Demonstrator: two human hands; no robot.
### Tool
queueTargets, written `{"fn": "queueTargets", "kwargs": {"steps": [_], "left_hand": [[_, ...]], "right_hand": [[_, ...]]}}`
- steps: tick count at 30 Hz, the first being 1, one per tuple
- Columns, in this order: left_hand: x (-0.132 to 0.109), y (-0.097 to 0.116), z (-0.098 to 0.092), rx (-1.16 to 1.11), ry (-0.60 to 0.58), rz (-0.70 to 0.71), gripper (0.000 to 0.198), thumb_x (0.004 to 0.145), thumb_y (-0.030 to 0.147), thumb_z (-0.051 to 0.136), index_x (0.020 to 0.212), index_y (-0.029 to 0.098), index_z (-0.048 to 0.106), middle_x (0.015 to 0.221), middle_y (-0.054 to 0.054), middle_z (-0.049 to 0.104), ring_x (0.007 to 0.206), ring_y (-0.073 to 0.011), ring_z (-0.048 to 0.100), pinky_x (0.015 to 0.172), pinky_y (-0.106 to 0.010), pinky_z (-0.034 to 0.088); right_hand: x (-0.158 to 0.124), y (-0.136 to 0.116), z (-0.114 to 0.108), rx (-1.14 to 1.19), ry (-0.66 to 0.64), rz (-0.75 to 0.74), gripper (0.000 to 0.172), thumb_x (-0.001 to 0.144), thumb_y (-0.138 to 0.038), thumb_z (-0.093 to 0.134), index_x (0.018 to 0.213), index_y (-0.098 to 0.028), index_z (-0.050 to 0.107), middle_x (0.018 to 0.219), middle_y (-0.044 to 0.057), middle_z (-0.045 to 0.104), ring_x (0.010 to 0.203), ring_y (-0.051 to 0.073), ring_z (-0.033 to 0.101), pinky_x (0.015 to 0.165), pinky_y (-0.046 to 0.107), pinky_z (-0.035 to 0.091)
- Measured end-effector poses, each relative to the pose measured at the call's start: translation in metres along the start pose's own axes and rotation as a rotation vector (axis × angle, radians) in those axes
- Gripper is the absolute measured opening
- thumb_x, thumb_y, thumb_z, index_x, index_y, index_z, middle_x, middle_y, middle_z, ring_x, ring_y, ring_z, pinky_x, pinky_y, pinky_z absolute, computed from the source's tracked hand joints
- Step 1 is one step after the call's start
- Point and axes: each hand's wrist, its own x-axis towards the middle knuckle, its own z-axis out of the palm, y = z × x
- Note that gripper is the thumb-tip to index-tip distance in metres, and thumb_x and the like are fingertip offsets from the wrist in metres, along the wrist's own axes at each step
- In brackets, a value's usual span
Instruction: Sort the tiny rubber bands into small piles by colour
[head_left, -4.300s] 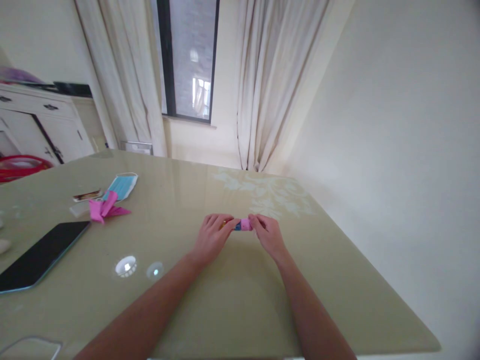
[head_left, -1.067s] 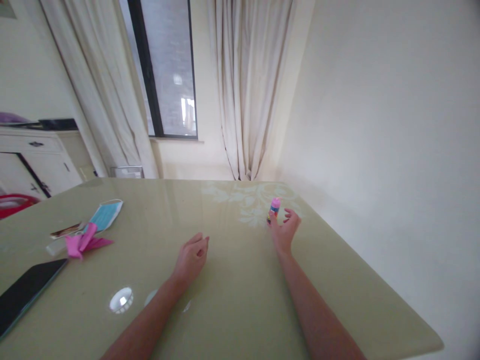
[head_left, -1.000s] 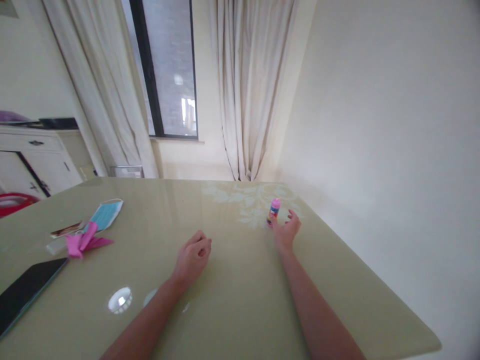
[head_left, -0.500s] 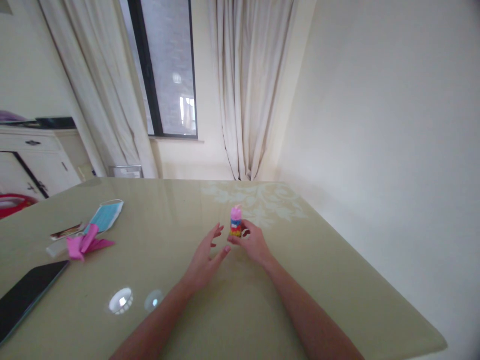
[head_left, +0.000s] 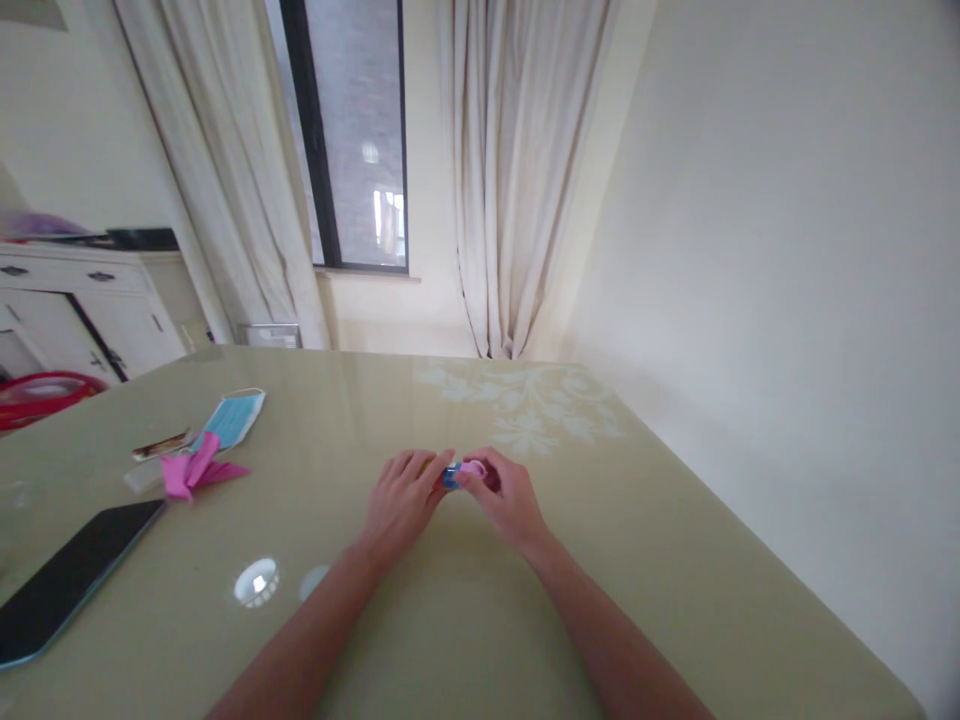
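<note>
A small stack of toy blocks, pink at one end, then blue and other colours, lies sideways between my two hands just above the pale green table. My left hand has its fingers closed on the stack's left end. My right hand is closed on the pink right end. Both hands meet near the table's middle, forearms stretched forward.
At the left of the table lie a folded pink paper piece, a blue face mask, a small card and a dark tablet. A wall runs along the table's right edge; curtains and a window are behind.
The right hand brought the block stack from the far right of the table back to the middle. It was upright half a second ago; now it lies sideways and both hands grip it.
</note>
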Motion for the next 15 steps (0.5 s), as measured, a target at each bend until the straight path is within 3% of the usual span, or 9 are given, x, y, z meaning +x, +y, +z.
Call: {"fn": "queueTargets", "kwargs": {"steps": [2,4,8,11,13,15], "left_hand": [[-0.001,0.004,0.001,0.008,-0.029,0.029,0.029,0.103,0.035,0.060,0.130,0.026,0.066,0.115,-0.010,0.074,0.108,-0.0298,0.063,0.095,-0.044,0.049],[-0.002,0.008,0.000,-0.004,-0.047,0.032,0.026,0.103,0.038,0.059,0.125,0.025,0.067,0.112,-0.011,0.074,0.105,-0.0295,0.064,0.093,-0.043,0.049],[-0.002,0.006,-0.004,-0.122,-0.147,0.057,0.030,0.105,0.041,0.055,0.128,0.025,0.064,0.110,-0.010,0.075,0.100,-0.0270,0.068,0.090,-0.039,0.051],[-0.001,-0.002,-0.006,-0.168,-0.189,0.038,0.033,0.105,0.042,0.054,0.131,0.023,0.062,0.113,-0.010,0.075,0.100,-0.0274,0.069,0.089,-0.040,0.052],[-0.001,-0.006,-0.006,-0.140,-0.176,0.020,0.033,0.104,0.042,0.056,0.129,0.022,0.064,0.113,-0.011,0.074,0.100,-0.0286,0.069,0.089,-0.041,0.053],[-0.001,-0.008,-0.006,-0.116,-0.164,0.023,0.032,0.102,0.042,0.059,0.128,0.024,0.066,0.112,-0.011,0.074,0.101,-0.0287,0.069,0.090,-0.041,0.053]], "right_hand": [[0.000,-0.004,0.000,-0.088,-0.009,-0.005,0.035,0.099,-0.052,0.066,0.085,-0.020,0.069,0.064,-0.004,0.055,0.057,0.013,0.049,0.056,0.026,0.037],[0.001,-0.006,-0.002,-0.107,-0.027,-0.008,0.037,0.101,-0.050,0.063,0.081,-0.020,0.068,0.064,-0.004,0.055,0.059,0.014,0.050,0.057,0.027,0.037],[0.005,-0.005,-0.014,-0.011,-0.150,-0.120,0.025,0.100,-0.043,0.066,0.108,-0.021,0.077,0.093,0.004,0.072,0.084,0.019,0.066,0.076,0.031,0.052],[0.006,0.001,-0.018,0.077,-0.208,-0.194,0.037,0.096,-0.042,0.072,0.128,-0.024,0.073,0.123,0.010,0.070,0.111,0.024,0.067,0.096,0.039,0.054],[0.005,0.005,-0.017,0.108,-0.189,-0.099,0.055,0.089,-0.045,0.080,0.137,-0.024,0.066,0.133,0.013,0.067,0.108,0.025,0.069,0.090,0.040,0.058],[0.003,0.009,-0.014,0.087,-0.173,0.020,0.051,0.090,-0.048,0.077,0.131,-0.020,0.068,0.120,0.012,0.071,0.089,0.022,0.070,0.077,0.038,0.060]]}}
